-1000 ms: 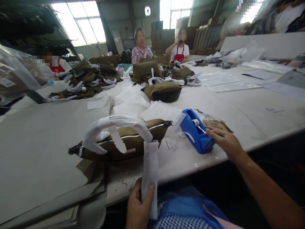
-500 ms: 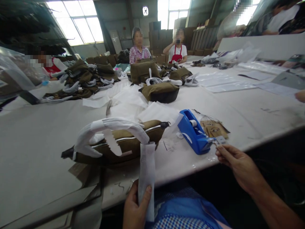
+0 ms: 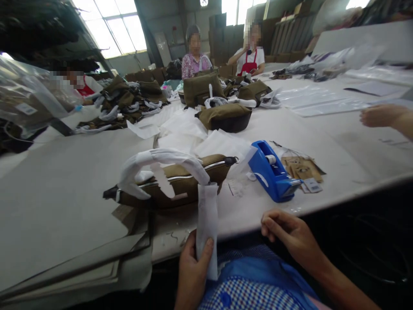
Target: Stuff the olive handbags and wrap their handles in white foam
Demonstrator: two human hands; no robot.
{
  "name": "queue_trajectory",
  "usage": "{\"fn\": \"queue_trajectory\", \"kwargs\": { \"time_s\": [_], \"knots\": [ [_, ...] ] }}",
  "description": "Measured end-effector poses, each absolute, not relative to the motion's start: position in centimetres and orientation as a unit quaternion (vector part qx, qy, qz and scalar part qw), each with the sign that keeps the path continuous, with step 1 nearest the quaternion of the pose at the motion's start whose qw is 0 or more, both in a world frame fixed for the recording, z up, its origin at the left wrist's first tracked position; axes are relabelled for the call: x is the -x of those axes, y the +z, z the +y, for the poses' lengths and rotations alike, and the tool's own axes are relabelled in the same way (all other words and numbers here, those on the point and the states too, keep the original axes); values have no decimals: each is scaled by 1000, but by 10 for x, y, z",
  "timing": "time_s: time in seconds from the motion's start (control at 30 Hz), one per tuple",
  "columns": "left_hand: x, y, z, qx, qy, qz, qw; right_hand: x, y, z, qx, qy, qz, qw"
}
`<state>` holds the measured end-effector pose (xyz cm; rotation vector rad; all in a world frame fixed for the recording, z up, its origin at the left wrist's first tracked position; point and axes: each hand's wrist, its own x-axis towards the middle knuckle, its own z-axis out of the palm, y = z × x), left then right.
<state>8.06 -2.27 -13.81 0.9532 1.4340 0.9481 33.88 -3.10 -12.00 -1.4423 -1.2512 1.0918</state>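
Left hand [image 3: 193, 265] closed on white wrapping [image 3: 207, 209], right hand [image 3: 288, 230] curled, contents unclear; cluttered pale table [image 3: 61, 181] ahead, windows [image 3: 122, 30] beyond.

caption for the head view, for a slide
Left hand holds white wrap beside olive bag, right hand near blue tape dispenser.

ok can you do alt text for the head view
A person's left hand grips a strip of white wrapping in front of an olive zipped bag on a worktable, while the right hand, fingers curled, hovers near a blue tape dispenser. Behind, co-workers are beyond more olive bags.
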Motion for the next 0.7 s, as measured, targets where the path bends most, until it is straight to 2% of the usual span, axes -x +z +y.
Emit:
{"fn": "queue_trajectory", "kwargs": {
  "time_s": [0.13, 0.27, 0.7],
  "knots": [
    [-79, -136, -27, -426, 401, 591, 555, -292, -106, -18, 428, 577, -546, 430],
    [-80, -130, -31, -430, 415, 575, 559, -260, -102, -4, 355, 633, -562, 397],
    [-79, -129, -35, -444, 432, 570, 540, -242, -108, 8, 543, 431, -671, 263]
  ]
}}
